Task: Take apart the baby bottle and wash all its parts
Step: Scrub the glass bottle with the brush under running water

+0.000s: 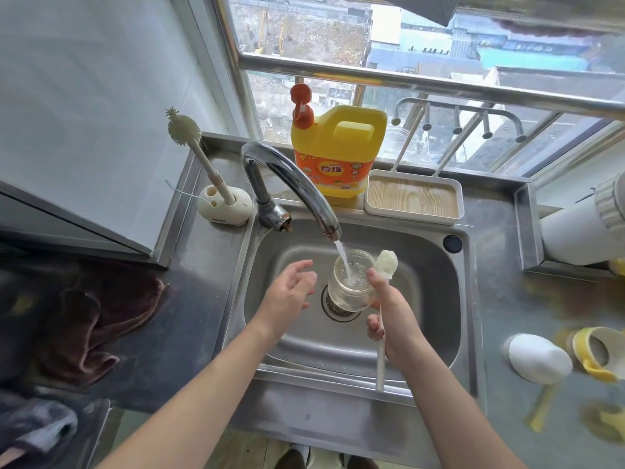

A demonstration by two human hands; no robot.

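Note:
The clear bottle body (350, 287) stands open-mouthed under the tap (294, 184), and water streams into it over the sink (433, 265). My right hand (394, 316) grips the bottle and also holds a white bottle brush (386, 265), whose handle points down toward the sink's front edge. My left hand (291, 292) hovers just left of the bottle with relaxed fingers, not touching it. On the counter at the right lie a white cap (537, 358) and the yellow collar (597, 357) of the bottle.
A yellow detergent jug (338, 154) and a wood-lined tray (414, 199) stand behind the sink. A second brush rests in a holder (225, 206) at the back left. A brown cloth (98, 319) lies on the left counter. A white appliance (581, 228) sits at the right.

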